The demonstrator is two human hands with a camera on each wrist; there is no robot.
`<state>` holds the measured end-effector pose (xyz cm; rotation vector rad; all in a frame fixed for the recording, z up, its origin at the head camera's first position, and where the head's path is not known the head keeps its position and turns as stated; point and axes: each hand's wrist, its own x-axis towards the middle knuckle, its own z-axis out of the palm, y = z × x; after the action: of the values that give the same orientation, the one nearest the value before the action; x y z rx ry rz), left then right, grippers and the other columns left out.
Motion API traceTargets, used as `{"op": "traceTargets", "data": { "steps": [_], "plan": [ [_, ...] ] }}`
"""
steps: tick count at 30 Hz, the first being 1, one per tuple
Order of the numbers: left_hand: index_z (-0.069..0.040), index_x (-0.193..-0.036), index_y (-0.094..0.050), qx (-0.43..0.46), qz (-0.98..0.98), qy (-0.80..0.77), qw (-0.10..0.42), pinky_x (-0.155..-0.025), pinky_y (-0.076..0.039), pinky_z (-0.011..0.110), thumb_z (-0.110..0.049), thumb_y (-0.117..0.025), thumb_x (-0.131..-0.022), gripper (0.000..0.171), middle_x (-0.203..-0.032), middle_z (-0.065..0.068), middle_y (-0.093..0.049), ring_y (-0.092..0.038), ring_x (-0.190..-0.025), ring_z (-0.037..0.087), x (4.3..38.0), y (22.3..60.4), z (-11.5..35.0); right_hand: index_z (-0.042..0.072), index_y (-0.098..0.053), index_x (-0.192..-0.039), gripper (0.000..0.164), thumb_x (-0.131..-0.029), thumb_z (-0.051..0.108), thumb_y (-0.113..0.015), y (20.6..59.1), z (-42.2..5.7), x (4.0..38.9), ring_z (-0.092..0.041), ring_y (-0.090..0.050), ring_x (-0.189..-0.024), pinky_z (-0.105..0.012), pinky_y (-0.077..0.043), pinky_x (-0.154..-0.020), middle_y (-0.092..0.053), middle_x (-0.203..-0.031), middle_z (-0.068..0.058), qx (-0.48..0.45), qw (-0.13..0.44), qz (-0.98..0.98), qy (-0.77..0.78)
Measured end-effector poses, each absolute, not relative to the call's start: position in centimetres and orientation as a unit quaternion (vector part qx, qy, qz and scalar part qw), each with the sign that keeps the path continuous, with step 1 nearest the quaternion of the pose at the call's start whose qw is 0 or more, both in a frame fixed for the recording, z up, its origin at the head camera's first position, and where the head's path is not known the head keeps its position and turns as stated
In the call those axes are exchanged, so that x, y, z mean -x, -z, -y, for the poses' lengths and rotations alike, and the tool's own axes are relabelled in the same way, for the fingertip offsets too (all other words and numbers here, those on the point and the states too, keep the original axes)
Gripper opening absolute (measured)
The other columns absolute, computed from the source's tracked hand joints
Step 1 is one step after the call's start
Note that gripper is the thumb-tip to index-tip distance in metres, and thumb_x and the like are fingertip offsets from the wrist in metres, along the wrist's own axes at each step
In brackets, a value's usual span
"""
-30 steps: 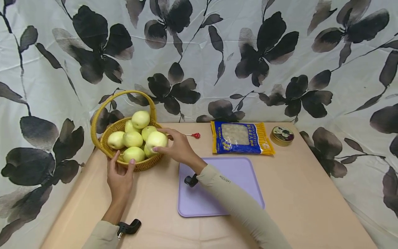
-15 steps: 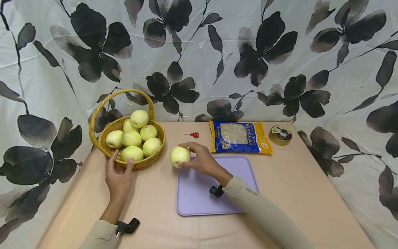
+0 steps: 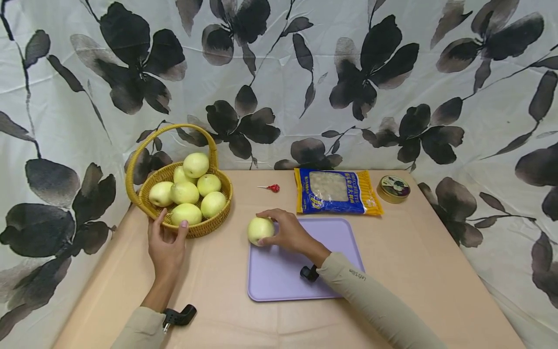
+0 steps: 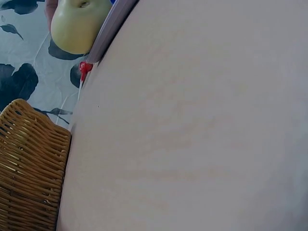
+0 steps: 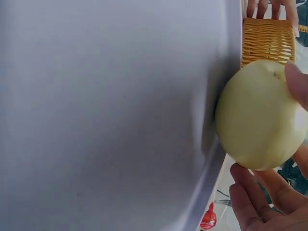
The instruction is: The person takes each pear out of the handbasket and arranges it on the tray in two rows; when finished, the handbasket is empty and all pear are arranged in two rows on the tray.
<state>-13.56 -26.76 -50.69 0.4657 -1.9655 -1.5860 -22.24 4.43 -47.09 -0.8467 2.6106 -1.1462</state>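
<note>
A pale yellow-green apple (image 3: 260, 231) is between the thumb and fingers of my right hand (image 3: 292, 233), over the near-left corner area of a lilac tray's far edge (image 3: 305, 291). In the right wrist view the apple (image 5: 262, 115) overlaps the tray's rim, thumb on one side and fingertips on the other. My left hand (image 3: 167, 252) holds the near rim of a yellow wicker basket (image 3: 211, 225), thumb tip and index fingertip at the rim. Several similar apples (image 3: 185, 193) lie inside the basket. The left wrist view shows the basket's woven wall (image 4: 31, 168) and the held apple (image 4: 79, 24).
A red-headed lollipop (image 3: 273, 188) lies behind the tray. At the back of the table (image 3: 222, 291) is a blue and yellow food packet (image 3: 329, 191), with a round gold tin (image 3: 394, 189) to its right. A flower-printed cloth (image 3: 296, 97) hangs behind.
My right hand has lifted the apple out of the basket and carried it right to the tray's far-left corner, lowering it slightly. The left hand stays at the basket.
</note>
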Motion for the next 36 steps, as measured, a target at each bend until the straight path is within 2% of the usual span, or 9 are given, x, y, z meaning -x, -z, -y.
{"op": "traceTargets", "data": {
  "steps": [5,10,13,20,24,31,36],
  "plan": [
    [-0.018,-0.162,-0.043,-0.173,0.731,0.597,0.282,-0.13,-0.035,0.043,-0.023,-0.073,-0.102,0.067,-0.167,0.006,-0.032,-0.028,-0.162,0.026,13.6,50.7,26.7,0.022,-0.066,-0.146,0.076,-0.077,0.027,-0.098,47.1,-4.6,22.3,-0.024,-0.061,-0.131,-0.046,-0.051,-0.114,-0.065,-0.149,-0.003,0.274,0.075,-0.882,0.376],
    [-0.015,-0.163,-0.042,-0.171,0.727,0.603,0.28,-0.131,-0.033,0.048,-0.022,-0.072,-0.103,0.068,-0.171,0.009,-0.027,-0.025,-0.163,0.027,13.6,50.6,26.8,0.021,-0.066,-0.146,0.08,-0.075,0.03,-0.1,47.1,-4.9,22.3,-0.023,-0.064,-0.128,-0.043,-0.054,-0.113,-0.065,-0.147,-0.003,0.276,0.063,-0.882,0.376],
    [-0.015,-0.163,-0.042,-0.171,0.726,0.605,0.279,-0.131,-0.033,0.048,-0.021,-0.072,-0.103,0.068,-0.174,0.007,-0.023,-0.024,-0.164,0.028,13.6,50.5,26.7,0.019,-0.066,-0.146,0.08,-0.074,0.03,-0.1,47.0,-5.0,22.3,-0.025,-0.065,-0.126,-0.044,-0.055,-0.111,-0.067,-0.145,-0.004,0.275,0.059,-0.879,0.384],
    [-0.024,-0.162,-0.043,-0.177,0.727,0.608,0.267,-0.131,-0.034,0.046,-0.023,-0.072,-0.103,0.066,-0.176,0.002,-0.019,-0.024,-0.164,0.026,13.4,50.5,26.6,0.02,-0.065,-0.146,0.078,-0.076,0.032,-0.098,45.7,-4.5,22.7,-0.034,-0.065,-0.131,-0.053,-0.056,-0.111,-0.066,-0.147,-0.004,0.281,0.035,-0.866,0.412],
    [-0.021,-0.163,-0.042,-0.176,0.726,0.608,0.267,-0.13,-0.035,0.049,-0.025,-0.072,-0.103,0.067,-0.175,0.004,-0.02,-0.024,-0.163,0.027,13.5,50.5,26.7,0.023,-0.064,-0.147,0.077,-0.078,0.035,-0.097,44.3,-3.0,23.4,-0.032,-0.064,-0.132,-0.056,-0.055,-0.111,-0.065,-0.149,0.0,0.293,0.018,-0.86,0.418],
    [-0.018,-0.164,-0.04,-0.175,0.73,0.603,0.271,-0.131,-0.034,0.046,-0.026,-0.072,-0.103,0.07,-0.176,0.006,-0.023,-0.025,-0.163,0.027,13.6,50.6,26.8,0.022,-0.065,-0.146,0.074,-0.081,0.038,-0.095,42.4,0.8,24.0,-0.025,-0.064,-0.13,-0.046,-0.056,-0.109,-0.067,-0.146,0.001,0.317,0.003,-0.854,0.413],
    [-0.017,-0.165,-0.039,-0.174,0.729,0.607,0.265,-0.131,-0.033,0.046,-0.024,-0.072,-0.103,0.071,-0.177,0.006,-0.02,-0.025,-0.163,0.025,13.5,50.6,26.8,0.02,-0.065,-0.145,0.071,-0.083,0.038,-0.093,41.8,3.5,24.4,-0.025,-0.066,-0.13,-0.043,-0.057,-0.109,-0.067,-0.145,0.001,0.326,0.002,-0.853,0.408]
  ]
}}
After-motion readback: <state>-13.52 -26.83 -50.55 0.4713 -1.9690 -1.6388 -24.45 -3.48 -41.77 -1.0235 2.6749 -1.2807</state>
